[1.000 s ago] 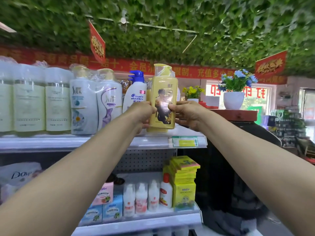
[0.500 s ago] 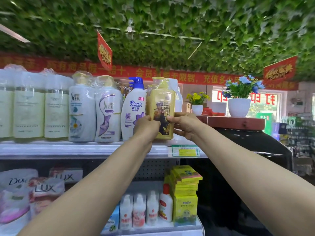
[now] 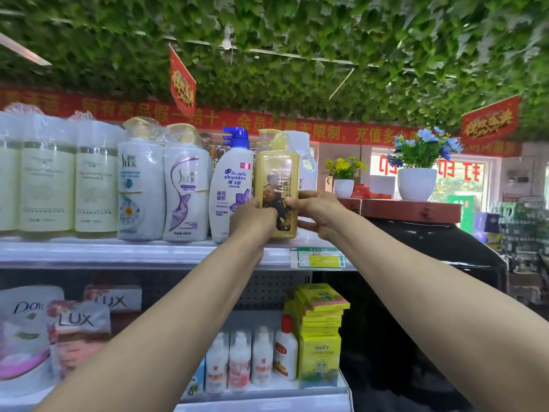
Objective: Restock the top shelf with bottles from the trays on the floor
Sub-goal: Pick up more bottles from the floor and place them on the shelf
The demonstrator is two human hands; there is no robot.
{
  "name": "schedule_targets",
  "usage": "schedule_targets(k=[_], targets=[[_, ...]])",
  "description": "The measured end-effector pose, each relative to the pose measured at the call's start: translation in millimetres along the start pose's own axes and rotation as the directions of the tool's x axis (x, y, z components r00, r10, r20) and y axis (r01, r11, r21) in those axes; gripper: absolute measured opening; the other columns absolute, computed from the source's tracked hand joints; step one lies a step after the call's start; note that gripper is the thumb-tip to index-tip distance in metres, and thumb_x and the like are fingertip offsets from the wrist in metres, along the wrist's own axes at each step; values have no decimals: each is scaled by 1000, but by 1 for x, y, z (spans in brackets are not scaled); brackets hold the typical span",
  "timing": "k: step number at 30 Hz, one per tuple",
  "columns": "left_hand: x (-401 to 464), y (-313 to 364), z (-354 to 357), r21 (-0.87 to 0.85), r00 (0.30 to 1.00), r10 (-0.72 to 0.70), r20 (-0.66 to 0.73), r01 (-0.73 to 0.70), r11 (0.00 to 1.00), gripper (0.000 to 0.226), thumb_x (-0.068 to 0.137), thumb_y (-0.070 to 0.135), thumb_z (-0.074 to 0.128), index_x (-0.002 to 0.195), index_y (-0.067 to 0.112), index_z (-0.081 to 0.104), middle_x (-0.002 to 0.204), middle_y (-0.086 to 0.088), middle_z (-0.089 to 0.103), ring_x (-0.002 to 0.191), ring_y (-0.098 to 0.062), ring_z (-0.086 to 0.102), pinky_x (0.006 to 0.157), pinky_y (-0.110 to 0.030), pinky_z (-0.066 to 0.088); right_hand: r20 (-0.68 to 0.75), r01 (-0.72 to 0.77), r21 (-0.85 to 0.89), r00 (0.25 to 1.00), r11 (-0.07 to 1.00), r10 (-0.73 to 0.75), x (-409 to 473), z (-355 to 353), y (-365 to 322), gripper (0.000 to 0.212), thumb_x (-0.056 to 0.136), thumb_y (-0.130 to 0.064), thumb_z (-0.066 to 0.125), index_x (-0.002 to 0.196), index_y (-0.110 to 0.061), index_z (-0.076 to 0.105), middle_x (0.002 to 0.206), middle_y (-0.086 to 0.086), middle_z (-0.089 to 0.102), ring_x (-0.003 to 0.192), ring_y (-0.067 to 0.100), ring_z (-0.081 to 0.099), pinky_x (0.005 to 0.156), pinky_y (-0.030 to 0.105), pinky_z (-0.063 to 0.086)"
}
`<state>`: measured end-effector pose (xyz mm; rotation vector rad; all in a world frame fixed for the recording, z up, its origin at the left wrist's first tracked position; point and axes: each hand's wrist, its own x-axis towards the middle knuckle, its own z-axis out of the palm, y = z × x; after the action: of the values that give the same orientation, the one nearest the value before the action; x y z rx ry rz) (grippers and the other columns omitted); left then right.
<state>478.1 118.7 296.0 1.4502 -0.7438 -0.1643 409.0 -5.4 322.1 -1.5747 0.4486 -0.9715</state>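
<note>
Both hands are up at the top shelf [image 3: 142, 251] for me: my left hand [image 3: 252, 217] has its fingers curled round the lower left side of the yellow bottle [image 3: 277, 176], and my right hand [image 3: 316, 214] grips the lower right side, thumb across the front label. That bottle stands upright near the right end of the shelf; I cannot tell whether its base is fully down on the board. It is wrapped in clear film and has a pump top.

Just to its left, touching or nearly so, stands the Head & Shoulders bottle [image 3: 230, 185] with a blue pump. Behind the yellow one, to the right, I see a white bottle [image 3: 303, 162]. Further left along the shelf are two white SLEK bottles [image 3: 162, 185] in plastic wrap, then pale green bottles [image 3: 47, 185].

A green and yellow price tag [image 3: 320, 258] sits on the shelf edge under my right wrist. On the shelf below are small white bottles [image 3: 251, 358], a stack of yellow boxes [image 3: 319, 331], and Lux and Dove pouches [image 3: 80, 331] at the left.
</note>
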Motion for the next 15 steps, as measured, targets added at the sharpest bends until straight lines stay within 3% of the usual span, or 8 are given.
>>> schedule_targets(k=[3, 5, 8, 15], targets=[[-3, -1, 1, 7, 1000, -26, 15, 26, 1000, 33, 94, 18, 57, 126, 24, 62, 120, -1, 64, 105, -19, 57, 86, -31, 48, 11, -1, -10, 1000, 1000, 1, 1, 1, 3, 31, 88, -4, 73, 120, -5, 69, 103, 9, 75, 87, 15, 70, 71, 30, 56], [-5, -5, 5, 41, 999, -36, 15, 35, 999, 47, 81, 29, 59, 128, 27, 61, 123, -3, 63, 107, -22, 60, 96, -37, 52, 15, -13, -13, 1000, 1000, 14, 3, 1, 8, 32, 89, -5, 73, 121, -6, 69, 106, 9, 75, 87, 15, 70, 68, 29, 56], [8, -16, 12, 84, 998, -55, -16, 57, 995, 75, 61, 38, 53, 135, 32, 56, 129, -4, 60, 111, -25, 60, 100, -44, 52, 10, -14, -1, 1000, 1000, 14, 3, 2, 13, 31, 90, -5, 72, 121, -6, 69, 109, 11, 75, 89, 16, 70, 70, 30, 58], [-7, -13, 15, 87, 998, -38, -52, 42, 995, 78, 60, 40, 52, 138, 33, 54, 133, -3, 56, 118, -26, 54, 102, -45, 51, 5, 13, 6, 1000, 1000, -13, -2, 4, 15, 28, 91, -5, 71, 119, -6, 70, 110, 11, 75, 92, 17, 71, 73, 30, 61]])
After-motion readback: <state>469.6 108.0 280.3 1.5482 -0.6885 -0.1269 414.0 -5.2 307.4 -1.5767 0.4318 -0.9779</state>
